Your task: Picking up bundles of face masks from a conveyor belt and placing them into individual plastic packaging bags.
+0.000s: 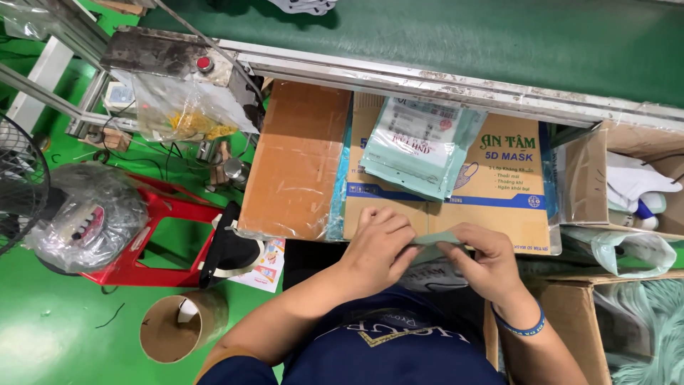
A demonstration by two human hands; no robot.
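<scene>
Fan blades of black wire [18,182] stood far left, then a red plastic stool [153,235] and a brown cardboard tube [174,329] on the green floor. Your left hand [377,249] and right hand [488,260] both pinched a thin pale-green plastic pouch [436,241] just above your lap, by the flat printed carton [456,192], seemingly mid-packing. A glossy stack of similar pouches [420,146] lay on it. Next, I judge, you needed a steady two-handed grip.

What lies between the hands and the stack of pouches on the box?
Head view: only bare printed box top separates the hands, left and right, holding a teal pouch, from the stack.
</scene>
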